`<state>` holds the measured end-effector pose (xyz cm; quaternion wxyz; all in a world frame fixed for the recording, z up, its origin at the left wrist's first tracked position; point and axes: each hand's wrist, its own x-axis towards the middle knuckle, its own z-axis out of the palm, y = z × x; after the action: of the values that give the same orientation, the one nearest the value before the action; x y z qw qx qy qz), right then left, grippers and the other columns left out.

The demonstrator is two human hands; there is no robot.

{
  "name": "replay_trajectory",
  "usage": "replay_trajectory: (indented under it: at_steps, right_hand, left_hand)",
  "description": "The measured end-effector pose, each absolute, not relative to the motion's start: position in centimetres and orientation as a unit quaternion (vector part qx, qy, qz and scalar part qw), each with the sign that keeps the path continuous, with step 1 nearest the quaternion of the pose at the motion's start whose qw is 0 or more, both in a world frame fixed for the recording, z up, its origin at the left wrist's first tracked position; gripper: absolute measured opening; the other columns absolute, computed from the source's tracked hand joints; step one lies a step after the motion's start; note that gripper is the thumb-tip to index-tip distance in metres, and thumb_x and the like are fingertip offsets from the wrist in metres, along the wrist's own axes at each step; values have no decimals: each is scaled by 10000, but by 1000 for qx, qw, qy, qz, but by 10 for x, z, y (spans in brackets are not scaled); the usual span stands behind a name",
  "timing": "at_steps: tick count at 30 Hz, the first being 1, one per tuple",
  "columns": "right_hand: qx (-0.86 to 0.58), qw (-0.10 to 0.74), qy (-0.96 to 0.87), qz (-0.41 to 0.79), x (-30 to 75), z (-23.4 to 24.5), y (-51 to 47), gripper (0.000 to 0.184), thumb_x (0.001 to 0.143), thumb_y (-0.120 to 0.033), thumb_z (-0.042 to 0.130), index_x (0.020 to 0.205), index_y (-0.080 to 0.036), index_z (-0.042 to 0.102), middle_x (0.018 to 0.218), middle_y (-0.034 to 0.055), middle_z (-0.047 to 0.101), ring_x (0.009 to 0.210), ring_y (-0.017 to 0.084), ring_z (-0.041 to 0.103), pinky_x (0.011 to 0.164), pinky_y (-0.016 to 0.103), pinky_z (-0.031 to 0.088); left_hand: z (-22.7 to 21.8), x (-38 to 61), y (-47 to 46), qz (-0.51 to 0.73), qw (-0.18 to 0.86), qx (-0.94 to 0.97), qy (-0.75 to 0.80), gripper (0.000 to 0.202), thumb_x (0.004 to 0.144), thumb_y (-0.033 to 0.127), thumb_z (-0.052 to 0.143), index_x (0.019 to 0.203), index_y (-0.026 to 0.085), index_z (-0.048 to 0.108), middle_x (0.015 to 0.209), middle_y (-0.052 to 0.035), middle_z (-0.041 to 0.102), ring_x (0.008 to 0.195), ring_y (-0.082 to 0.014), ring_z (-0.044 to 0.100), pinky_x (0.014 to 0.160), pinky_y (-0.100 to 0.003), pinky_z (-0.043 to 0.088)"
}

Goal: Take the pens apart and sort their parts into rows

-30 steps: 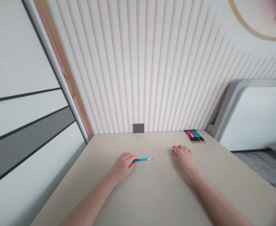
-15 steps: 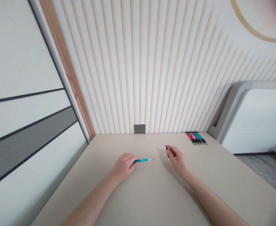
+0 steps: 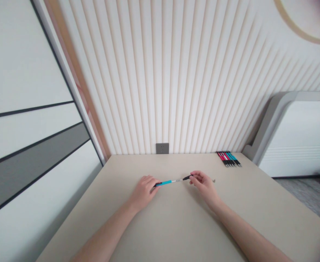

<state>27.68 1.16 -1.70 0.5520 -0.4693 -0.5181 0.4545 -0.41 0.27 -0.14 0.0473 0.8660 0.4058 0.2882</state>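
My left hand (image 3: 145, 189) is closed around the black end of a blue pen barrel (image 3: 165, 183). A thin pale refill (image 3: 174, 181), with what looks like a spring near its tip, sticks out of the barrel to the right. Between finger and thumb, my right hand (image 3: 206, 186) pinches a black pen grip (image 3: 186, 177). Its left end points at the refill's tip and lies very close to it; whether they touch I cannot tell. Just beyond my right hand, a small greyish piece (image 3: 214, 181) partly shows on the table.
Several red, blue and black pens (image 3: 229, 159) lie in a row at the back right of the beige table (image 3: 160, 225). A dark wall socket (image 3: 162, 148) sits on the ribbed wall behind. A white cabinet (image 3: 40, 174) borders the left side, and a grey-white headboard (image 3: 293, 134) stands to the right.
The black grip has turned from nearly upright to lying sideways and come left toward the refill's tip. The blue barrel has tilted slightly upward at its right end.
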Motion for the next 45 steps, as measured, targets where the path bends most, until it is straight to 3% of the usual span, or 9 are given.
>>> replay_trajectory:
  at_steps: [27, 31, 35, 38, 41, 45]
  right_hand:
    - [-412, 437, -602, 526, 263, -8, -7, 375, 770, -503, 690, 940, -179, 610, 778, 51, 722, 737, 186, 663, 715, 292, 473]
    - [-457, 397, -644, 467, 264, -9, -9, 413, 842, -568, 575, 804, -164, 650, 726, 56, 721, 666, 179, 636, 627, 269, 449]
    - [-488, 356, -684, 408, 264, -10, -10, 590, 925, -597, 382, 644, -159, 661, 637, 55, 680, 583, 165, 589, 586, 271, 436]
    - [-491, 370, -696, 371, 267, -9, -8, 537, 942, -563, 363, 815, -168, 702, 698, 48, 682, 641, 174, 599, 634, 284, 459]
    - [-463, 393, -723, 329, 271, -7, -7, 383, 903, -489, 504, 1105, -199, 650, 853, 45, 696, 788, 189, 620, 757, 309, 476]
    - [-440, 400, -743, 307, 271, -6, -8, 295, 883, -428, 553, 1058, -214, 656, 910, 54, 692, 864, 206, 622, 826, 341, 469]
  left_hand:
    - [1, -3, 0, 300, 47, 892, 335, 122, 949, 252, 525, 1011, 187, 608, 918, -45, 671, 854, -189, 578, 797, -324, 441]
    - [2, -1, -1, 304, 47, 893, 330, 114, 947, 254, 530, 995, 193, 613, 908, -43, 673, 851, -184, 585, 795, -323, 444]
    - [3, -1, -2, 303, 44, 890, 338, 98, 940, 244, 543, 992, 198, 613, 917, -41, 676, 858, -184, 589, 806, -330, 444]
    - [2, -1, -1, 305, 33, 884, 354, 92, 936, 235, 549, 988, 201, 616, 919, -42, 676, 858, -186, 590, 805, -332, 447]
    - [2, -2, 0, 309, 24, 878, 365, 91, 932, 232, 553, 984, 203, 622, 911, -43, 676, 853, -186, 594, 792, -327, 451]
    - [2, -2, 0, 314, 25, 878, 360, 94, 934, 236, 547, 979, 203, 623, 898, -43, 677, 837, -185, 596, 777, -324, 454]
